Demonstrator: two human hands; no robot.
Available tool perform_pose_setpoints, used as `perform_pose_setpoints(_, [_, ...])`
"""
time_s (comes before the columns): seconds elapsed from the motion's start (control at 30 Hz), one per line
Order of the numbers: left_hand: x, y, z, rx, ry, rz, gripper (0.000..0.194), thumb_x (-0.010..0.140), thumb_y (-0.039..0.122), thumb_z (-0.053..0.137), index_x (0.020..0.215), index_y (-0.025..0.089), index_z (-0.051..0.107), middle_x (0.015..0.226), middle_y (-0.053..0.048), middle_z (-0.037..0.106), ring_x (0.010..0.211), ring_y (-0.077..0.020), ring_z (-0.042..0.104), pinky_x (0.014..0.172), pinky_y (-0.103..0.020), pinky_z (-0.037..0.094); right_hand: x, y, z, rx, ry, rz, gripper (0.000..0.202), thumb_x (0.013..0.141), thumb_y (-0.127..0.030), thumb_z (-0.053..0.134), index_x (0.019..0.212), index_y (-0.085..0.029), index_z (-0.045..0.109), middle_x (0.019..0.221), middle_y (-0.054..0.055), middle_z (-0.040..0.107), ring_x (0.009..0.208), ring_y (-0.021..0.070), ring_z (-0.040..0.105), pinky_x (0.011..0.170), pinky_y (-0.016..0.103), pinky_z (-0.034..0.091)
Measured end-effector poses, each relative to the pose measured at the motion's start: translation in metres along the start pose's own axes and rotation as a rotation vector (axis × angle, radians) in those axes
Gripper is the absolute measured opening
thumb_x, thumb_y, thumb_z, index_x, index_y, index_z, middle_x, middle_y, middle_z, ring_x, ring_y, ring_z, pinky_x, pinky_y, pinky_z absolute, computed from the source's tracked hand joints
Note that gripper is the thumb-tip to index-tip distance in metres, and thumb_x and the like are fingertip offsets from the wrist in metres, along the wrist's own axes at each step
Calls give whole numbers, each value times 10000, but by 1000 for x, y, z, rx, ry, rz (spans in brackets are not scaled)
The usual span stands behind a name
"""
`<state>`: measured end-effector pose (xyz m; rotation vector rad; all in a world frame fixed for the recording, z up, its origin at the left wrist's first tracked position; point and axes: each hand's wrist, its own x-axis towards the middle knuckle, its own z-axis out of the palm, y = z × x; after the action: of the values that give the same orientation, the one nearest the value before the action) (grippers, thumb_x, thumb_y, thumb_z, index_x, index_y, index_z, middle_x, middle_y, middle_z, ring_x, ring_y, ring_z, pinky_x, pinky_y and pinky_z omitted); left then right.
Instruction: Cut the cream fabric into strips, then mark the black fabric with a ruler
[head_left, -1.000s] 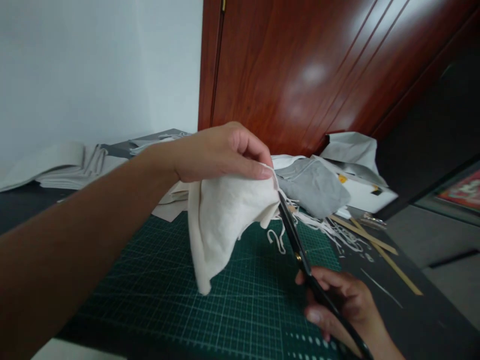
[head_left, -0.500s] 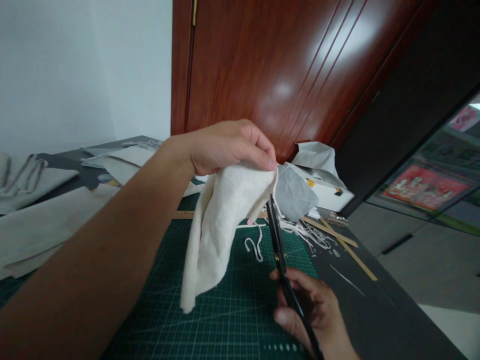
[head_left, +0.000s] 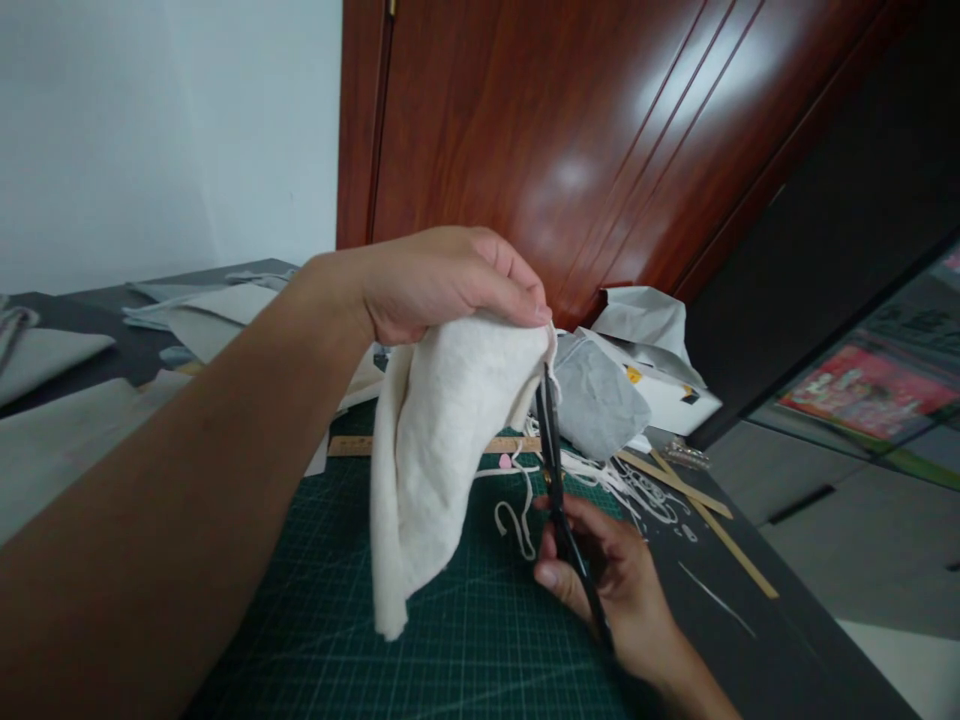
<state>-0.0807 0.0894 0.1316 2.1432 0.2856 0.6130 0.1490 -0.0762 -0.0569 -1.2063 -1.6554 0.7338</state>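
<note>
"What could have gone wrong?"
"The right hand (head_left: 626, 590), lower right of centre, had its fingers curled round black scissors (head_left: 551, 450); a stray snip might have nicked the white cloth (head_left: 446, 430), mid-frame, had it sagged from the left hand's (head_left: 450, 280) pinched fingers."
"What differed?"
"The scissors stood steeper than a second earlier."

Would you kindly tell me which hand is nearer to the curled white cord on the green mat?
Right. The right hand, holding the black scissors, appears just right of the cord; the left hand is farther off, above it, gripping cream cloth.
</note>
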Motion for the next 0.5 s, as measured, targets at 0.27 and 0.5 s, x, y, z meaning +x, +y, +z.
perform_pose_setpoints(0.27, [2,-3,4,40,20,9,164,779,326,728,751,172,777,597,-20,658,685,-187,695,667,-265,525,-12,-4,0,-34,-12,30,433,872,-273,784,1278,-266,631,828,-23,629,705,155,578,627,274,441])
perform_pose_setpoints(0.5, [0,-1,6,59,75,-12,182,758,330,737,794,158,782,604,-14,658,672,-176,684,667,-262,509,-10,-10,5,-8,1,6,422,871,-282,786,1263,-269,631,863,-11,640,740,166,596,662,286,472])
